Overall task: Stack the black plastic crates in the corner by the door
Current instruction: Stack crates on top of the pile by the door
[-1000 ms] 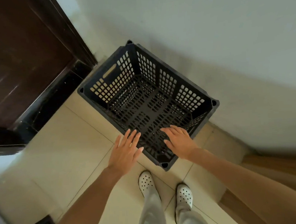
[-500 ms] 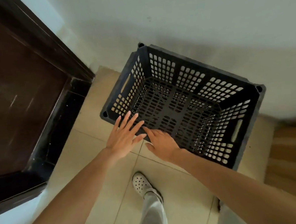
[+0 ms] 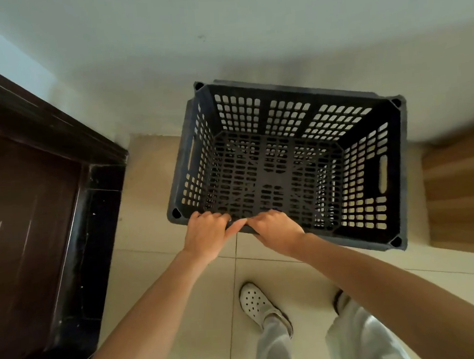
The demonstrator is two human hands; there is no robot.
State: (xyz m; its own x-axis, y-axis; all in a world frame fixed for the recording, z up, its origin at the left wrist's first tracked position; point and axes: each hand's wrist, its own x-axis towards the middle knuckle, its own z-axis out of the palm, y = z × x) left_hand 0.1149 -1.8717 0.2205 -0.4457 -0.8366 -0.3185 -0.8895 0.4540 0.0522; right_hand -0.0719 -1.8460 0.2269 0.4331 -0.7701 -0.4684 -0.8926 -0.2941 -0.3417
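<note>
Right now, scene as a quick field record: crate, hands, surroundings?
crate: black plastic crate, upright, open top, empty, by the wall
left hand: fingers curled over the crate's near rim, close to its left corner
right hand: grips the same rim, just beside the left hand
door: dark brown door, left of the crate
floor: beige tiles
crate underneath: cannot tell

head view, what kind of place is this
Probably an indoor corner beside a doorway, perhaps a home: a dark wooden door, pale tiled floor and plain wall around a black plastic crate.
</note>
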